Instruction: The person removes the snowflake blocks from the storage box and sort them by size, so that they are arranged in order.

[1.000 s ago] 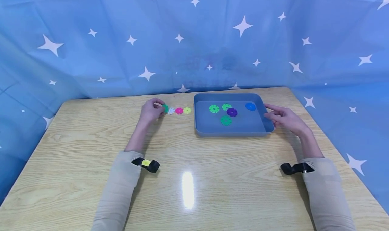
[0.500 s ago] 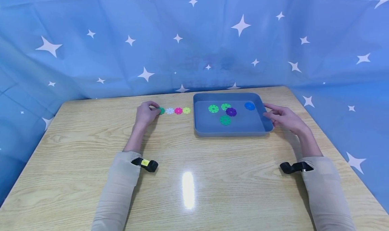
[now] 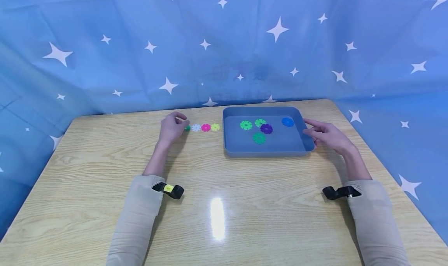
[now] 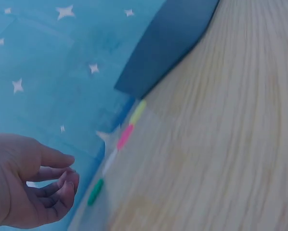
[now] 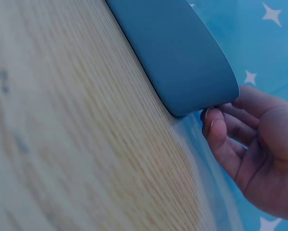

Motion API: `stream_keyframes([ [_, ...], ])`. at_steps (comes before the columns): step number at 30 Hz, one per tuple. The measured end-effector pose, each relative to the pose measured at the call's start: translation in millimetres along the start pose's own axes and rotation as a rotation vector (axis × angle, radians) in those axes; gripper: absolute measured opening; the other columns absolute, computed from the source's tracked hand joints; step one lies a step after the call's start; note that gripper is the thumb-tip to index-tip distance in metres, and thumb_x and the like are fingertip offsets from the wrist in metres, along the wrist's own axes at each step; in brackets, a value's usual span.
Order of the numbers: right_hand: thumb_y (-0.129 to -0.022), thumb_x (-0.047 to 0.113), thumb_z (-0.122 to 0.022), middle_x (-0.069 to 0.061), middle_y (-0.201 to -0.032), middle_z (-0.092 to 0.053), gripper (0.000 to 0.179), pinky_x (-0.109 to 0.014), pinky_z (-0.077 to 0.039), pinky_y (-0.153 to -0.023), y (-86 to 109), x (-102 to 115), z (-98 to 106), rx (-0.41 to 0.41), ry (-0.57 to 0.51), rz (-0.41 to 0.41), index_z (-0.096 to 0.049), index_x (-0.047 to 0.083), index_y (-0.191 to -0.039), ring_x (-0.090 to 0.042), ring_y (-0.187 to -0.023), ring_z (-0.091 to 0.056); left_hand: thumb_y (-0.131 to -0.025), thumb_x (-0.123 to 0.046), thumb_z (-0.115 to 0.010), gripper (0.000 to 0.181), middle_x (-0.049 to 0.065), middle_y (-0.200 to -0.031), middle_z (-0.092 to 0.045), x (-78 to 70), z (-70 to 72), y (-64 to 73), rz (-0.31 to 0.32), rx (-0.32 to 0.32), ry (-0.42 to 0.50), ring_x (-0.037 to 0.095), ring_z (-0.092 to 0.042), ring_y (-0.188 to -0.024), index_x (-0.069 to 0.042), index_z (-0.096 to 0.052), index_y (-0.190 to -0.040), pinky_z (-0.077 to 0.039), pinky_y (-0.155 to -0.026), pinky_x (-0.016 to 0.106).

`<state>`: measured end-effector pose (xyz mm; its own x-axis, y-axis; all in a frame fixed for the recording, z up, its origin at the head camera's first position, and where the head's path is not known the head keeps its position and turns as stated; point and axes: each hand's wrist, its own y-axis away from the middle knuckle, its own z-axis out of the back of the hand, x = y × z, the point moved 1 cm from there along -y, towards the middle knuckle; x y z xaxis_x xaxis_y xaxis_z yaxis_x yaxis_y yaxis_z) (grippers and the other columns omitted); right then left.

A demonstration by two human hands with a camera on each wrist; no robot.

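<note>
Green disc [image 4: 95, 192] | left hand [image 3: 171, 129] beside it, fingers loosely bent, empty | right hand [image 3: 329, 137] touching tray [image 3: 238, 143], fingers relaxed

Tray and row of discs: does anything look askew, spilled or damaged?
Nothing looks spilled or damaged. The only irregularity: in the tray, the purple disc appears to overlap a light green disc, while the blue disc lies apart. The disc row on the table looks straight.

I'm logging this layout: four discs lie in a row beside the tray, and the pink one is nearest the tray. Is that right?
One slip: the head view shows the yellow disc nearest the tray, then the pink disc. The rest stands.
</note>
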<state>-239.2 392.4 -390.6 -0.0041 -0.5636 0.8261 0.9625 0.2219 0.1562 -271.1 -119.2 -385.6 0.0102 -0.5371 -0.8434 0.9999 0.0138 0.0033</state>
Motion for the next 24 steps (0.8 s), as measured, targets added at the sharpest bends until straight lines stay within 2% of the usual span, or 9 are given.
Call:
stream_keyframes([
  [6, -0.104, 0.029, -0.060, -0.007, -0.075, -0.052, 0.064, -0.036, -0.049, -0.062, 0.4, 0.1, 0.2, -0.003, -0.002, -0.008, -0.031, 0.011, -0.159, -0.027, -0.063, -0.052, -0.099, -0.012, -0.063, 0.023, 0.019, -0.100, -0.067, -26.4, -15.5, 6.0, -0.106, 0.054, 0.058, 0.028, -0.064, -0.090, 0.003, -0.066, -0.116, -0.051, -0.072, 0.029],
  [11, -0.104, 0.029, -0.060, -0.007, -0.074, -0.052, 0.064, -0.035, -0.049, -0.063, 0.3, -0.5, 0.2, -0.005, -0.001, -0.008, -0.032, 0.011, -0.159, -0.028, -0.064, -0.053, -0.098, -0.009, -0.064, 0.020, 0.019, -0.098, -0.068, -46.2, -32.7, 12.8, -0.157, 0.121, 0.110, 0.032, -0.066, -0.092, 0.002, -0.066, -0.115, -0.053, -0.075, 0.031],
  [18, -0.103, 0.028, -0.060, -0.007, -0.076, -0.054, 0.064, -0.034, -0.049, -0.063, 0.1, -0.4, -0.7, -0.003, 0.003, -0.005, -0.032, 0.011, -0.159, -0.027, -0.064, -0.053, -0.098, -0.009, -0.065, 0.021, 0.012, -0.095, -0.065, -64.0, -57.7, 19.3, -0.232, 0.190, 0.103, 0.024, -0.063, -0.090, 0.000, -0.066, -0.116, -0.052, -0.079, 0.033],
  [24, -0.104, 0.028, -0.060, -0.007, -0.075, -0.050, 0.064, -0.035, -0.047, -0.062, -0.7, -1.6, -0.4, -0.001, -0.001, -0.007, -0.031, 0.011, -0.159, -0.027, -0.063, -0.050, -0.098, -0.006, -0.063, 0.021, 0.011, -0.099, -0.065, -79.1, -80.9, 25.7, -0.313, 0.308, 0.072, 0.024, -0.063, -0.091, -0.001, -0.065, -0.119, -0.053, -0.079, 0.031],
])
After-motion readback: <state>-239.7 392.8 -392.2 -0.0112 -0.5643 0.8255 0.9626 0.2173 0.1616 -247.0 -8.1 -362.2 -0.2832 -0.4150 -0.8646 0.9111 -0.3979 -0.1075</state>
